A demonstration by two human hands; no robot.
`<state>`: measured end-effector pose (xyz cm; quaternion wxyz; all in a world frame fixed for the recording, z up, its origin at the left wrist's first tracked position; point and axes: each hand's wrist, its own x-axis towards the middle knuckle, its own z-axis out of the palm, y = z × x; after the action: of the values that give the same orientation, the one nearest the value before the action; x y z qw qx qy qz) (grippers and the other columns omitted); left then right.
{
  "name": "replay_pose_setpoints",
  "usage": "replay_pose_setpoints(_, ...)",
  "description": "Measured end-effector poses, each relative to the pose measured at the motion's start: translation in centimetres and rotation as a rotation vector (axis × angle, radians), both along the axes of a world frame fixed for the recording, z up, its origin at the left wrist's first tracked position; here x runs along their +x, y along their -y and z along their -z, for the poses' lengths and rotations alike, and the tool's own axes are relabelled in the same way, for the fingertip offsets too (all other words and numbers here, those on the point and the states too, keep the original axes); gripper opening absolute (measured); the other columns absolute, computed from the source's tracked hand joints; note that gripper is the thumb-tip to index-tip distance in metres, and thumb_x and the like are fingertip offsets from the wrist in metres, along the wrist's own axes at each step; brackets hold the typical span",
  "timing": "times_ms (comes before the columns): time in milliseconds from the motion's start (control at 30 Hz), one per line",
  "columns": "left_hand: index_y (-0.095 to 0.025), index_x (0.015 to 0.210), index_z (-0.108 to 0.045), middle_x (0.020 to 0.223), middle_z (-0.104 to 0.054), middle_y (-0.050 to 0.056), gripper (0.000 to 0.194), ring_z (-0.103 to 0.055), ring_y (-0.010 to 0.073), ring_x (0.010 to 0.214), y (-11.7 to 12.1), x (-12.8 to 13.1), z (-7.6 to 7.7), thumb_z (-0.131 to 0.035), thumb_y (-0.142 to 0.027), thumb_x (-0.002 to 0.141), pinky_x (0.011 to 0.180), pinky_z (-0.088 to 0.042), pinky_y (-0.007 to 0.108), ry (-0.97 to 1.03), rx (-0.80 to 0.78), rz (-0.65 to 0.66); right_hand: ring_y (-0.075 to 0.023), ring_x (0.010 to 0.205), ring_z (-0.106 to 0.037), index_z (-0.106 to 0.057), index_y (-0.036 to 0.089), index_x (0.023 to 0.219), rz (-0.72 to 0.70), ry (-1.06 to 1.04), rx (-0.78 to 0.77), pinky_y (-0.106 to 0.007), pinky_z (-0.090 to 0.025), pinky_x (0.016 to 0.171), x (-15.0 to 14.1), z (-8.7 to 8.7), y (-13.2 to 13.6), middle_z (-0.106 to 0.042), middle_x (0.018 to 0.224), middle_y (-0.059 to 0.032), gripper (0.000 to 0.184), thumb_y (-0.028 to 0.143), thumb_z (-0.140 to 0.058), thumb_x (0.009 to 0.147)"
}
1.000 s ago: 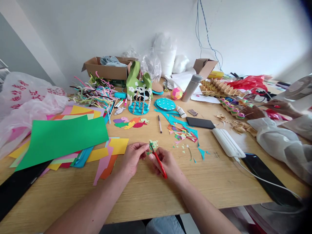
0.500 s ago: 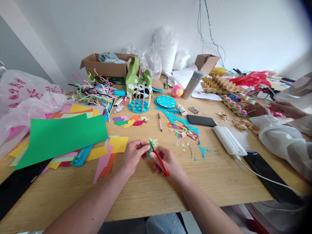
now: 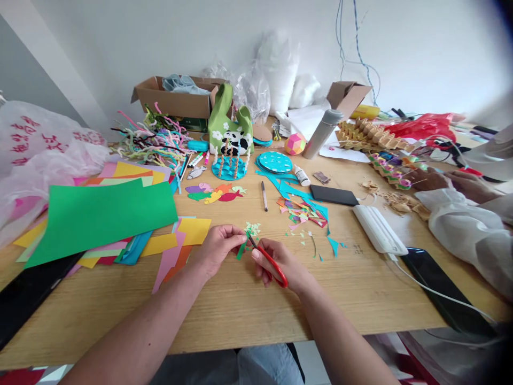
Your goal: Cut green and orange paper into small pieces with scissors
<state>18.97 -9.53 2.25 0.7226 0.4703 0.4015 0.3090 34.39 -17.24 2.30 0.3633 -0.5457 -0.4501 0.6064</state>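
Observation:
My left hand [image 3: 218, 247] pinches a small green paper strip [image 3: 241, 248] just above the wooden table [image 3: 248, 305]. My right hand [image 3: 280, 263] is closed round red-handled scissors [image 3: 269, 259], whose blades point up-left at the strip. A little heap of tiny pale green snippets [image 3: 252, 229] lies on the table just beyond the blades.
Green sheet [image 3: 96, 216] on stacked coloured paper at left. Coloured scraps [image 3: 302, 213], a pen [image 3: 264, 195], a dark phone [image 3: 332, 194] and a white power strip [image 3: 379, 230] lie ahead and right. Another person's hands [image 3: 444, 181] work at far right. Boxes and bags line the back.
The green strip now hangs longer below my left fingers. My right hand with the scissors has shifted slightly right and down. The view has tilted a little.

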Motion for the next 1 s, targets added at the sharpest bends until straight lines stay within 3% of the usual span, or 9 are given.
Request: replay_pose_setpoints(1000, -0.013, 0.067, -0.07, 0.066, -0.068, 0.004, 0.018, -0.052, 0.0092, 0.053, -0.12, -0.06, 0.21, -0.075, -0.029, 0.061, 0.052, -0.038, 0.023, 0.045, -0.09, 0.05, -0.0067, 0.03, -0.044, -0.039, 0.021, 0.07, 0.047, 0.071, -0.022, -0.016, -0.035, 0.029, -0.19, -0.02, 0.01, -0.05, 0.043, 0.0085, 0.049, 0.061, -0.068, 0.07)
